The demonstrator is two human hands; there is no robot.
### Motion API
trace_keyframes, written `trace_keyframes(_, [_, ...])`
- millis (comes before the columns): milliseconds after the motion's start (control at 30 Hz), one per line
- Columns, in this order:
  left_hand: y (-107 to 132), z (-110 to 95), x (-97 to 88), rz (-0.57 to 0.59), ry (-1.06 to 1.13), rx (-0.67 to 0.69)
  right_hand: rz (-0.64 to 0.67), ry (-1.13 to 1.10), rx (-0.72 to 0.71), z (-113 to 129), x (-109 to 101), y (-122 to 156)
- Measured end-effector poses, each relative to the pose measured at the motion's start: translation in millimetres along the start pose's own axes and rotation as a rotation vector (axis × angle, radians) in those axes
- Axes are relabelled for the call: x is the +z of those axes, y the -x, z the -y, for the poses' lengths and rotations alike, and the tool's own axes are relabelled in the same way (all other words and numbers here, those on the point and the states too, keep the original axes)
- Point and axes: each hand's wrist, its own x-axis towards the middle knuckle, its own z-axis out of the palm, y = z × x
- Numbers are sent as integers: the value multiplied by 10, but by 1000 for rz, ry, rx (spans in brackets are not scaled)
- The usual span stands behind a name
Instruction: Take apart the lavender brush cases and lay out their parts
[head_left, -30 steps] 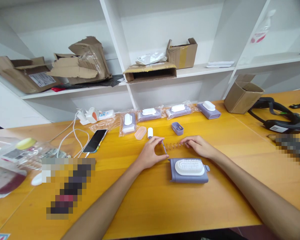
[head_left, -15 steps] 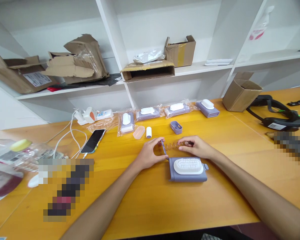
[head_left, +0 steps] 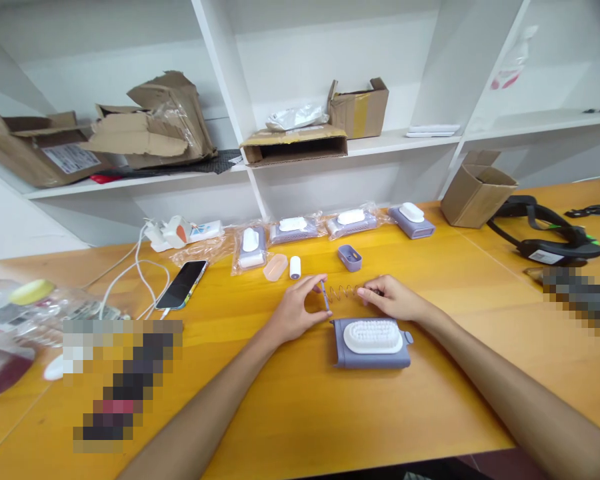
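My left hand (head_left: 294, 312) pinches a thin metal rod (head_left: 325, 295) upright between thumb and fingertips. A fine coil spring (head_left: 343, 291) runs sideways from that rod to my right hand (head_left: 393, 298), whose fingertips hold its far end. Just below the spring, nearly touching my left hand's side, lies a lavender soap box with a white bristle brush (head_left: 371, 343). A small lavender cup (head_left: 350, 258), a white cylinder (head_left: 295, 267) and a peach oval lid (head_left: 275, 267) lie beyond my hands.
Bagged lavender-and-white brush sets (head_left: 300, 230) stand in a row on the orange wooden table (head_left: 300, 413). A smartphone (head_left: 181, 285) and white cables lie left, a cardboard box (head_left: 477, 193) and black headset (head_left: 545, 233) right. White shelves (head_left: 300, 150) with torn cartons rise behind.
The whole scene drifts slightly left in view. My hands keep about the same spacing and still hold the rod and spring.
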Motion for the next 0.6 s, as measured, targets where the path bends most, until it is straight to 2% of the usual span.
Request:
trace_keyframes(333, [32, -1, -6, 50, -10, 3, 43, -23, -22, 126, -25, 5])
trace_keyframes(467, [30, 6, -6, 58, 7, -19, -2, -105, 0, 119, -14, 9])
trace_keyframes(600, [12, -3, -5, 54, 69, -86, -92, -97, -23, 71, 24, -3])
